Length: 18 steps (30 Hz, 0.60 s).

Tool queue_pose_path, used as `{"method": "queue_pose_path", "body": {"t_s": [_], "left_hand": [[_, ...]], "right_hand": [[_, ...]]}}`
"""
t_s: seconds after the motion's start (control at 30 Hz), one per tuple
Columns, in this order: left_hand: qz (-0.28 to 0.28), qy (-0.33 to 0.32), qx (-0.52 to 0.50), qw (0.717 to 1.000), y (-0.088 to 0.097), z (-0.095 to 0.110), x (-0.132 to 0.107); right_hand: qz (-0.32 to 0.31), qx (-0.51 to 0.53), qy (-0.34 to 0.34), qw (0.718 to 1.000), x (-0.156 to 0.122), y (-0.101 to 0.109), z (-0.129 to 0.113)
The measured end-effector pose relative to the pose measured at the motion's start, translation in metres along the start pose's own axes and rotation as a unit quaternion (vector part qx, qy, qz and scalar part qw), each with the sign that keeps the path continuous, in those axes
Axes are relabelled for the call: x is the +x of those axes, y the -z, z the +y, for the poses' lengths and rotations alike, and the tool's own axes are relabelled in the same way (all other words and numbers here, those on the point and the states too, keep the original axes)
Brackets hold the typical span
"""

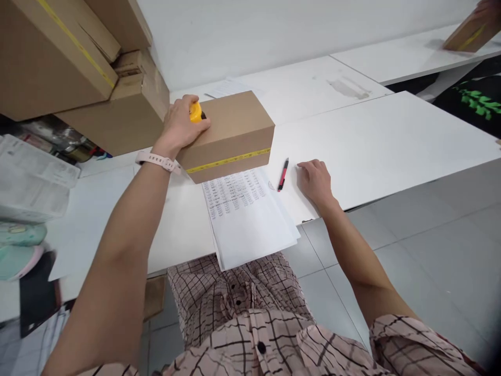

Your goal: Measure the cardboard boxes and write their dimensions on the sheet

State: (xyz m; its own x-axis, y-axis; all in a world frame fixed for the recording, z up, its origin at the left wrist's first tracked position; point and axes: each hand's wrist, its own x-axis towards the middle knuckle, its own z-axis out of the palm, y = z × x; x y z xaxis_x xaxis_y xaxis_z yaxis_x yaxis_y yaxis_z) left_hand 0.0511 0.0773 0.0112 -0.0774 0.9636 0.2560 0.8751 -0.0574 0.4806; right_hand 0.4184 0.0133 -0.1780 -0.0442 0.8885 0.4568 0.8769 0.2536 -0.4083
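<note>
My left hand (182, 122), wearing a pale pink wristband, is closed around a yellow tape measure (195, 112) with a black part. It rests on the left end of a brown cardboard box (238, 117). A yellow printed strip runs along the box's near side. The box stands on the white table, over the top of a stack of paper sheets (250, 230) with rows of handwriting. To the right of these lies a red and black pen (283, 175). My right hand (315, 180) lies on the tabletop beside the pen, not touching it, fingers loosely extended and holding nothing.
Large cardboard boxes (50, 57) are stacked at the left. Below them are a white printed package (31, 177), a mint-green item (21, 235) and a dark flat object (37, 292). At the far right, another person's hand (489, 11) holds a cardboard box (469, 35).
</note>
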Motion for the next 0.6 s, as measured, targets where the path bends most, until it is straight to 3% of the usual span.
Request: {"method": "queue_pose_path", "body": {"t_s": [0.1, 0.17, 0.23, 0.3, 0.37, 0.47, 0.53, 0.6], "left_hand": [[0.052, -0.030, -0.009, 0.998, -0.007, -0.005, -0.005], [0.070, -0.064, -0.030, 0.995, -0.005, -0.001, -0.017], [0.067, -0.117, -0.048, 0.990, -0.001, 0.012, -0.036], [0.038, -0.170, -0.066, 0.983, 0.005, 0.034, -0.060], [-0.012, -0.197, -0.071, 0.978, 0.010, 0.059, -0.082], [-0.073, -0.219, -0.062, 0.971, 0.017, 0.086, -0.105], [-0.084, -0.218, -0.061, 0.970, 0.020, 0.089, -0.111], [-0.077, -0.212, -0.076, 0.971, 0.023, 0.080, -0.113]], "right_hand": [[0.007, 0.026, -0.011, 1.000, -0.002, 0.001, 0.002], [0.050, 0.057, -0.031, 0.997, -0.002, 0.004, -0.001], [0.114, 0.094, -0.053, 0.988, -0.001, 0.010, -0.011], [0.138, 0.158, -0.059, 0.976, 0.004, 0.022, -0.032], [0.081, 0.271, -0.052, 0.958, 0.014, 0.040, -0.064], [-0.087, 0.463, -0.042, 0.881, 0.031, 0.072, -0.119], [-0.162, 0.535, -0.038, 0.828, 0.041, 0.090, -0.149], [-0.208, 0.570, -0.043, 0.794, 0.048, 0.100, -0.168]]}}
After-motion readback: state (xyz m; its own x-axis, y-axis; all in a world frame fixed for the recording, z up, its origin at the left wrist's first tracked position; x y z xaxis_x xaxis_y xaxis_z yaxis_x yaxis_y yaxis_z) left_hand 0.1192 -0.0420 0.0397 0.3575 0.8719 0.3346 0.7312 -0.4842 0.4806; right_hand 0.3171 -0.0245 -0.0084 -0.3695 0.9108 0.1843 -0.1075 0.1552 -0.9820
